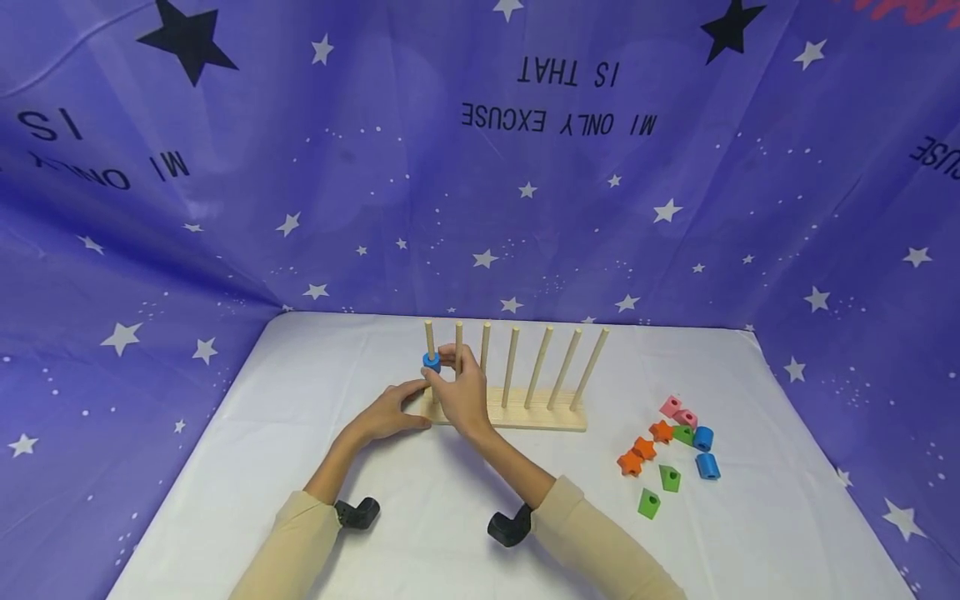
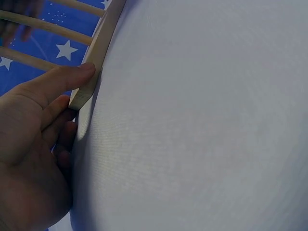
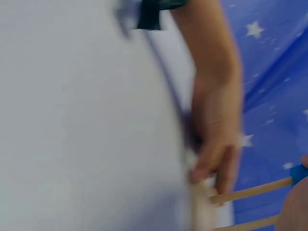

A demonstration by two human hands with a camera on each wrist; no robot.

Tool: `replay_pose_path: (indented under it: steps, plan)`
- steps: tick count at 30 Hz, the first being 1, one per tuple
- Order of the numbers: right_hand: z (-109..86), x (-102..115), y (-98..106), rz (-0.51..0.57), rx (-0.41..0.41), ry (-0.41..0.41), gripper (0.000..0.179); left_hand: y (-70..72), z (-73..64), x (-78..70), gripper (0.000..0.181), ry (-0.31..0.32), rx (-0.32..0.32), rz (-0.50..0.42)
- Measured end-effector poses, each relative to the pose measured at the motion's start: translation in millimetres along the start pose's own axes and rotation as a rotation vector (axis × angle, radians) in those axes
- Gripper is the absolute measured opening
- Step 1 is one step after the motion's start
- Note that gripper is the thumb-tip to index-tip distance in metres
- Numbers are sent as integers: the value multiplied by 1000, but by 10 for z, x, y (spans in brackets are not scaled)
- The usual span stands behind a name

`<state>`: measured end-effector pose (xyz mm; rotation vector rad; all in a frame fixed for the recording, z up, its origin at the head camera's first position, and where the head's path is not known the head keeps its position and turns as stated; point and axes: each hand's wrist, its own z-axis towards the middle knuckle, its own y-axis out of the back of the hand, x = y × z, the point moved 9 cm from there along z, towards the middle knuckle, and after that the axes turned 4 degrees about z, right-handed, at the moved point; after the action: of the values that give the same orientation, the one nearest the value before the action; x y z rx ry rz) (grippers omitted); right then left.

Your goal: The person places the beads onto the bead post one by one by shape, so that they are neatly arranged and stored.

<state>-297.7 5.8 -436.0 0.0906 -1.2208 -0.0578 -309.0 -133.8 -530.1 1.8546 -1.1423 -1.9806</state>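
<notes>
A wooden peg stand [image 1: 536,410] with several upright pegs lies on the white table. At its left end my left hand [image 1: 386,414] grips the base; in the left wrist view the thumb [image 2: 79,74] lies on the base's edge and the other fingers fold in beside its end. My right hand [image 1: 463,396] pinches a blue bead [image 1: 431,363] that is threaded on the leftmost peg, partway up it. Only a sliver of the blue bead [image 3: 298,174] shows at the edge of the right wrist view.
On the right of the table lie loose beads: orange stars [image 1: 644,448], green triangular ones [image 1: 670,478], pink ones [image 1: 671,406] and blue cylinders [image 1: 707,466]. A purple star-printed cloth [image 1: 480,208] hangs behind and at both sides of the table.
</notes>
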Motion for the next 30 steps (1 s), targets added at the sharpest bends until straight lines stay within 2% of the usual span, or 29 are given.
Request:
replay_pose_path:
  steps: [3,7,12,16,19,24,27,30]
  plan:
    - [-93,-282,-22,-11,4,-64,29,-2,-1,7,77,1,-2,1]
    - [-183,-553,-48,-26,11,-115,27,-3,10,6,77,-7,-1,12]
    - [-253,-718,-67,-51,23,-149,27,-15,17,5,75,-12,10,0]
    - [-267,-732,-51,-54,44,-155,26,-15,10,10,75,-3,8,-9]
    - [-284,-722,-14,-82,80,-179,31,-12,12,7,75,-1,9,-10]
    - [-363,-614,83,-156,248,-241,56,-4,20,16,76,12,7,-15]
    - [-439,-496,236,-202,353,-228,56,-3,15,29,77,27,4,-21]
    - [-494,-343,521,-254,374,-151,43,-11,10,35,78,33,5,-12]
